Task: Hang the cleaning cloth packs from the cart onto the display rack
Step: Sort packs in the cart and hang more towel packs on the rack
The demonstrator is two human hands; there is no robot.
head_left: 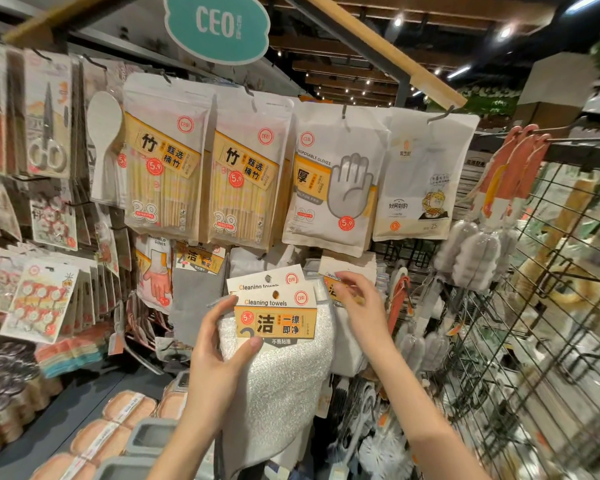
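Holding two white cloth packs (278, 327) in front of the rack (534, 306), left hand (219, 344) pinching the front card. Reaching with right hand (359, 299), fingers (343, 277) loosely curled, gripping nothing, toward hung packs (340, 271) (some already up). Not yet hooking these two; cart out of view.

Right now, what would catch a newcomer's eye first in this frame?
Centre frame, the left hand grips white cleaning towel packs by their orange header card, while the right hand touches packs already hanging behind. Above hang two yellow chopstick pouches, and a teal CEO sign tops the rack.
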